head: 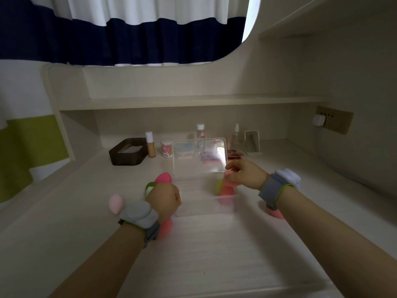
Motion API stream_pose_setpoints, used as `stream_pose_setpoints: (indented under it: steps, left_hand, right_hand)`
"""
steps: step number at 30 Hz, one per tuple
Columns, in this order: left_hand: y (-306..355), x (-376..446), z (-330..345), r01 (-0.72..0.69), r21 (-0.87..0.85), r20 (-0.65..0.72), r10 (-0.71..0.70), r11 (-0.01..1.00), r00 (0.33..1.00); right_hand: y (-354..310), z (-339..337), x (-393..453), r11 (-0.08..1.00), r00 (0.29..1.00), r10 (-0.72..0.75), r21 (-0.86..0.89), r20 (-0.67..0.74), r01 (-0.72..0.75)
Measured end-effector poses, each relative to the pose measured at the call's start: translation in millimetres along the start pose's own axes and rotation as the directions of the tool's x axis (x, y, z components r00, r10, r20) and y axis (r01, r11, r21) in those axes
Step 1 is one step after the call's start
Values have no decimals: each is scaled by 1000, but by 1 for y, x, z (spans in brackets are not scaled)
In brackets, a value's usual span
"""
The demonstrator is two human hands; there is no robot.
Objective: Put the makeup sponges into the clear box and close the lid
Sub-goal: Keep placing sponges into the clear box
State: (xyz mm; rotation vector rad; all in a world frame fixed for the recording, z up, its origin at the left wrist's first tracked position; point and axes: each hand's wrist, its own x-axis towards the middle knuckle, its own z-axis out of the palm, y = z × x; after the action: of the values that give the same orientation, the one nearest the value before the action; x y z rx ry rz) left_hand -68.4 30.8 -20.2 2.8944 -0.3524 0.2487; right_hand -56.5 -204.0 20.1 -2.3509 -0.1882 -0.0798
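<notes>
Two bare forearms reach forward from the bottom of the view over a pale worktop (pixel 214 250), each wrist wearing a grey band. The left hand (pixel 164 197) is closed around sponges, a pink tip (pixel 163 177) and a green one (pixel 150 187) poking out above its curled fingers. The right hand (pixel 245 174) is at the right edge of the clear box (pixel 204 203), its fingers pinching a pink sponge (pixel 228 179) just over the opening. The box's lid (pixel 199 157) stands raised at the back. More sponges, pink and green, already show inside at the right end (pixel 225 193). Loose sponges remain on the worktop: a pale pink one (pixel 115 203) left of the left wrist, one under that wrist (pixel 166 230), and one behind the right wrist (pixel 275 212).

The loading step seems about midway. Next, the right hand likely needs to let its sponge drop inside, the left to bring its handful across, then gather the strays before the lid comes down.
</notes>
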Motion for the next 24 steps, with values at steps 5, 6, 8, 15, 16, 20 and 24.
stream_pose_setpoints:
  steps: [5, 6, 8, 15, 16, 20, 24]
  left_hand:
    - [-1, 1, 1, 4, -9, 27, -4, 1000, 1000]
    - [-1, 1, 0, 5, -6, 31, -5, 1000, 999]
    - [0, 2, 0, 10, 9, 37, -11, 1000, 999]
    - [2, 0, -1, 5, 29, 19, -5, 1000, 1000]
    - [2, 0, -1, 2, 29, 11, -2, 1000, 1000]
    - [2, 0, -1, -4, 57, 5, 3, 998, 1000]
    - [3, 1, -2, 2, 65, 37, -4, 998, 999]
  right_hand:
    - [-4, 11, 6, 1000, 998, 27, 0, 61, -27]
    - [-6, 12, 7, 999, 997, 38, -13, 69, -37]
    - [-9, 13, 7, 996, 994, 66, -63, 90, -61]
    - [-17, 18, 9, 971, 987, 128, -215, 102, -104]
    - [-18, 18, 9, 971, 989, 114, -219, 95, -91]
    - [-20, 20, 8, 981, 986, 102, -180, 134, -77]
    - [-20, 22, 10, 982, 981, 116, -166, 157, -90]
